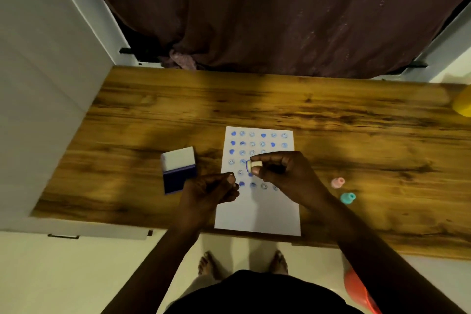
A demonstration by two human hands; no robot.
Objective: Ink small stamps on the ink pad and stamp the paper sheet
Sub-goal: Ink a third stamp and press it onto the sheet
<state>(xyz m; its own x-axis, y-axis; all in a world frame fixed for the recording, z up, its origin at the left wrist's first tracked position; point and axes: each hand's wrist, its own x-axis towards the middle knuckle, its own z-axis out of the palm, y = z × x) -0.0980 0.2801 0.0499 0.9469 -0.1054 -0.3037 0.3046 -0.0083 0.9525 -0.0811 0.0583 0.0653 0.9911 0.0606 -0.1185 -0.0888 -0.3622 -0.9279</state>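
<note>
From the head camera, a person is standing at a wooden bench (pixel 331 115), both bare hands hovering over a white paper sheet (pixel 257 211) that is lying near the bench's front edge. The right hand (pixel 285 173) is pinching a small cream stamp (pixel 254 164) between thumb and fingertips, the other fingers curling in; the stamp is lying sideways above the sheet's middle rows, its blue-inked face pointing toward 9 o'clock. The left hand (pixel 211 191) is loosely curled over the sheet's left edge, thumb meeting fingertips, and whether it is gripping anything cannot be told. Rows of blue prints (pixel 257 139) are filling the upper part of the sheet, with a few more showing below the hands. At 9 o'clock of the sheet, just apart from it, the ink pad (pixel 178 169) is sitting open, white lid up. At 3 o'clock, a pink stamp (pixel 338 182) and a teal stamp (pixel 348 198) are resting on the bench.
</note>
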